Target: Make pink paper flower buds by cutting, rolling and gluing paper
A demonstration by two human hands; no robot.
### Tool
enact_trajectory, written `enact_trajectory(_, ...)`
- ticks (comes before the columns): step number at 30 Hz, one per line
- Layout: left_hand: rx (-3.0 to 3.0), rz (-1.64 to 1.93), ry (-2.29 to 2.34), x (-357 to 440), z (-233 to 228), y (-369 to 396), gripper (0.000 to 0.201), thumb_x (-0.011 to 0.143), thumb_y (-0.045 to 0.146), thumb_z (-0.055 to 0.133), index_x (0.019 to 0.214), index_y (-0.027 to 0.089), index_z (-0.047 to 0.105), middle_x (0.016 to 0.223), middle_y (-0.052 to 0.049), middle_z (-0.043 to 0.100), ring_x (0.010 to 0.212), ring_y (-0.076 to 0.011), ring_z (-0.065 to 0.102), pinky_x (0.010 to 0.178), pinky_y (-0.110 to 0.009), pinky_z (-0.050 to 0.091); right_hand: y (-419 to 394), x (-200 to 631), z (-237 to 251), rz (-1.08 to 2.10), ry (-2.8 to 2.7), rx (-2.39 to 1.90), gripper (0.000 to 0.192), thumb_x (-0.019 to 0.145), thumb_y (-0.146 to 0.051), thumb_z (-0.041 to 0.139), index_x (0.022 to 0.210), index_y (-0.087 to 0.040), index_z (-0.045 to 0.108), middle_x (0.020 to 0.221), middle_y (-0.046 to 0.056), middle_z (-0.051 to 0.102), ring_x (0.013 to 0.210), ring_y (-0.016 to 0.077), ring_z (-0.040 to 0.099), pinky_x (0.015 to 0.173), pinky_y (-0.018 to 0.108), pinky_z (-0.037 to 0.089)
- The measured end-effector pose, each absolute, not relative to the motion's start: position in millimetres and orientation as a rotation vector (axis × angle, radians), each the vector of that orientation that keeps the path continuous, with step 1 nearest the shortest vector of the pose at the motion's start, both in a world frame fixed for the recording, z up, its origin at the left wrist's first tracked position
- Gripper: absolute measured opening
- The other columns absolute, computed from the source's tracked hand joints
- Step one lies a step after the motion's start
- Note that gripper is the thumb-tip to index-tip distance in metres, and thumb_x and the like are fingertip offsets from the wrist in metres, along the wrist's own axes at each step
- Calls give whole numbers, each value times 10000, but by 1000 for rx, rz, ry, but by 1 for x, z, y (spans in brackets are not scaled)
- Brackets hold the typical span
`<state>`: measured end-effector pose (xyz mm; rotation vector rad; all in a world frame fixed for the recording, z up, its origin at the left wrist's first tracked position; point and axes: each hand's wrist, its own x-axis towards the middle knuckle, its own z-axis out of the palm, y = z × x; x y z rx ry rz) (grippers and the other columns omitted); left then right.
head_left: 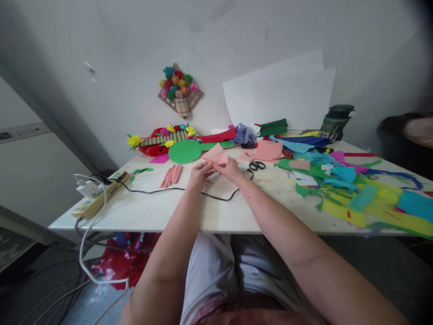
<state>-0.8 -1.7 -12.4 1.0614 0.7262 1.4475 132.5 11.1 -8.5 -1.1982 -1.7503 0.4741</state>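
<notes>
A piece of pink paper (216, 154) stands up between my two hands over the middle of the table. My left hand (200, 173) pinches its lower left edge. On the lower right side, my right hand (230, 169) has its fingers closed on the same paper. Several pink paper rolls (171, 176) lie to the left of my left hand. Black-handled scissors (257, 165) rest just right of my right hand, and more pink paper (268, 150) lies behind them. Fingertips of both hands are partly hidden.
A black cord (152, 191) crosses the table from the power strip (100, 195). Behind the hands lies a green disc (184, 151). Coloured paper scraps (368, 198) cover the right side, with a dark bottle (337, 122) at the back right.
</notes>
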Motion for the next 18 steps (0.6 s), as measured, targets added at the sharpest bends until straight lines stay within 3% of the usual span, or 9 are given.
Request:
enact_trajectory(5,1076,1464,722,-1,-11,-5,263,544,301,802,660,137,633,667,-24,648,635,-141,624,752,-334,493,10,134,-8,732,-1666,-1111,284,709,-404,674,714,-121,695,686,128,700,656,214,660,539,262,483)
enact_trajectory(18,1003,1580,768,-5,-15,4,278,531,303,802,696,140,648,670,-11,634,623,-112,599,687,-281,485,6,135,-3,859,-1611,-1070,156,662,-237,686,627,-87,670,612,111,684,493,150,595,493,240,470)
